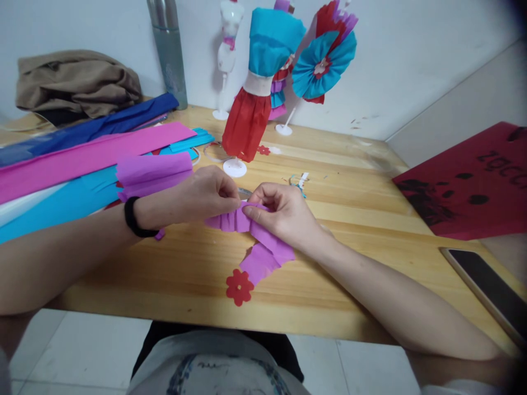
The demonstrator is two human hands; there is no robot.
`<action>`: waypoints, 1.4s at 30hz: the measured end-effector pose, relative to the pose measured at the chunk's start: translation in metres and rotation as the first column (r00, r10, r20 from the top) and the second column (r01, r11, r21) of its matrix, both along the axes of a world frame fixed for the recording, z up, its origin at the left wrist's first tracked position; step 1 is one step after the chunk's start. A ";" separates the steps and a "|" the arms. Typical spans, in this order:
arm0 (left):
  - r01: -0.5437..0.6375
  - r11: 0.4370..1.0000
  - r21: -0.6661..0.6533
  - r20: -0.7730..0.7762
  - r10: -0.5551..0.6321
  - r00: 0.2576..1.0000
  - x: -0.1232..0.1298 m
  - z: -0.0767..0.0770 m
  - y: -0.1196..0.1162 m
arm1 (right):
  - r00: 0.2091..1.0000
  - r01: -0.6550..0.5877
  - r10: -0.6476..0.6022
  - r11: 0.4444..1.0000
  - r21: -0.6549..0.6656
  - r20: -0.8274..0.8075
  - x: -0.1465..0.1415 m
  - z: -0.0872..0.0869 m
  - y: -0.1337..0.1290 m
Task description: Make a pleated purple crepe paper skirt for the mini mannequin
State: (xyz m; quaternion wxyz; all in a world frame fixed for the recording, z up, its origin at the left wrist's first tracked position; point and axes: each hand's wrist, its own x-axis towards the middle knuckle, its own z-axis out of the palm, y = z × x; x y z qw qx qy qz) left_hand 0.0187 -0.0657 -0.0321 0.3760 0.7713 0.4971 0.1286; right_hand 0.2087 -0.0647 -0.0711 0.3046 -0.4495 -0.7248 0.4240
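My left hand [206, 192], with a black band on the wrist, pinches the upper edge of a pleated purple paper strip [269, 238]. Close beside it, my right hand [284, 211] grips the same strip between thumb and fingers. Small folds run along the strip's left part, while its loose end hangs down to the right and bends back toward the table's front. A red paper flower [239, 287] lies on the wooden table [173, 285] at that loose end. Behind the hands stands a small dress form in a blue top and red skirt [247, 123].
Pink [99, 153], blue and purple crepe paper lies at the left, with a brown cloth [78, 82] and a bottle [168, 60] behind. More dress forms stand at the back. A red bag [473, 186] and a phone [486, 285] are at the right.
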 end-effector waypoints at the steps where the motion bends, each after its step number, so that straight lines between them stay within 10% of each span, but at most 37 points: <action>1: -0.007 1.000 0.014 -0.009 0.007 1.000 0.000 0.002 0.000 | 1.000 -0.005 0.005 1.000 0.008 -0.014 0.000 0.000 0.000; 14: -0.021 0.914 0.406 -0.075 0.057 0.996 0.003 -0.006 -0.008 | 0.998 0.020 -0.020 1.000 0.009 -0.065 0.000 -0.001 -0.001; 42: 0.050 0.929 0.367 -0.002 -0.052 0.999 0.002 0.001 -0.005 | 1.000 0.002 -0.002 1.000 -0.008 0.017 0.008 0.004 0.006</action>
